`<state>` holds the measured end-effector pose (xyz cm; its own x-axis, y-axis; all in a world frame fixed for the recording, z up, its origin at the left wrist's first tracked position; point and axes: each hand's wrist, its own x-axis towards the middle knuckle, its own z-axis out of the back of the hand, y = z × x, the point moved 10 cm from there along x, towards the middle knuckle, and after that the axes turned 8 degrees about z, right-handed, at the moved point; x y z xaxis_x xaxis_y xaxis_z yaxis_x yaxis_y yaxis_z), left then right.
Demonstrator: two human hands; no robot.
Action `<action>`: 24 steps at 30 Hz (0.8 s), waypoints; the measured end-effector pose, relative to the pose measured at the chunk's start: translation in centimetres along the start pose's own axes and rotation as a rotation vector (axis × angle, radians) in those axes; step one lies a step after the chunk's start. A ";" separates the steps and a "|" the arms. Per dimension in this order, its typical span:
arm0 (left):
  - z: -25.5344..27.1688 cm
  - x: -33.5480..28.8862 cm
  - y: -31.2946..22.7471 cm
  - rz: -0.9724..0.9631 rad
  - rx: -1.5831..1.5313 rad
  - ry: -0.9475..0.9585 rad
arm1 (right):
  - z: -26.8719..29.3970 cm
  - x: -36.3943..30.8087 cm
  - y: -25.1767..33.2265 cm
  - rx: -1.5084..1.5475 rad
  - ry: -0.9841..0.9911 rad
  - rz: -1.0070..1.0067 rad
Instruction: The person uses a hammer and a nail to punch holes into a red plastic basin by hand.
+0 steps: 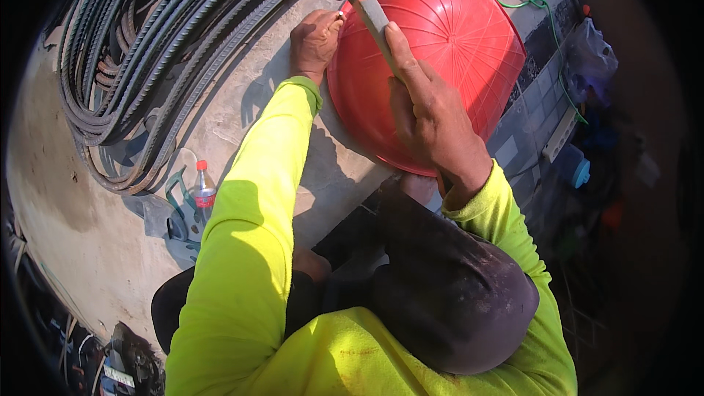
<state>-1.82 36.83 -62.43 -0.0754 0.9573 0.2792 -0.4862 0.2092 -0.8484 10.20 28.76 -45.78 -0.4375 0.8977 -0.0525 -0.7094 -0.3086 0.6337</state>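
A red plastic basin [433, 51] lies turned over on the concrete in front of me, its ribbed underside facing up. My right hand [436, 110] is closed round the handle of a claw hammer [372, 16], with the forefinger stretched along it. The hammer head hangs over the basin's far left edge, close to my left hand. Against the basin's left rim, my left hand [313, 42] is closed in a pinch. A tiny shiny tip shows at its fingers, too small to name.
Coiled ribbed steel bars [176, 37] lie at the far left. A red-capped plastic bottle [204, 189] stands beside my left sleeve. At the right are a green cord [539, 1], a clear plastic bag [592, 55], a power strip [559, 136] and a blue container [574, 167].
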 end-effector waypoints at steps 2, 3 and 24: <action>-0.3 0.1 0.6 0.183 -0.021 0.084 | -1.0 0.2 -2.1 -0.073 0.113 -0.010; 0.1 -0.7 0.3 0.145 -0.031 0.055 | -1.3 0.1 -1.5 -0.075 0.127 -0.004; 0.6 -1.5 -0.9 0.121 -0.104 0.068 | 7.4 -6.3 -4.7 0.119 -0.325 -0.176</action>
<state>-1.85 35.10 -61.82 -0.0673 0.9872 0.1445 -0.3844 0.1080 -0.9168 20.35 26.87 -42.74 -0.1036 0.9924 0.0672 -0.6808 -0.1199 0.7226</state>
